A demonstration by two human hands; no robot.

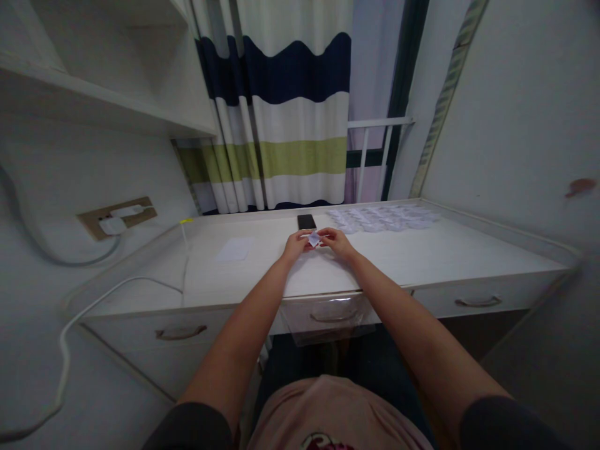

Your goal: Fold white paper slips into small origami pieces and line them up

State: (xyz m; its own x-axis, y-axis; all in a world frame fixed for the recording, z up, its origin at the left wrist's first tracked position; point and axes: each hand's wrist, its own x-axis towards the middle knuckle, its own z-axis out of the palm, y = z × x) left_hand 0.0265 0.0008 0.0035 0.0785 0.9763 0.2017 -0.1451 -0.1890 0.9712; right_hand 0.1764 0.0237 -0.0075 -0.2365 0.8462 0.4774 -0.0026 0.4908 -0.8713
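Note:
A small folded piece of white paper [314, 239] is held between both hands above the desk. My left hand [297, 244] grips its left side, fingers closed on it. From the right, my right hand [336, 240] pinches the opposite edge. Something red shows just under the paper, too small to make out. Right behind the hands lies a dark phone [307, 222]. Many similar folded white paper pieces [382, 217] lie in rows at the back right of the desk. A flat stack of white paper sheets [235, 249] rests to the left.
The white desk [262, 275] has drawers with metal handles along its front. A clear plastic sheet [323, 322] hangs over the middle drawer. At left, a white cable [135, 279] crosses the desk edge near a wall socket [117, 219]. A striped curtain [300, 125] hangs behind.

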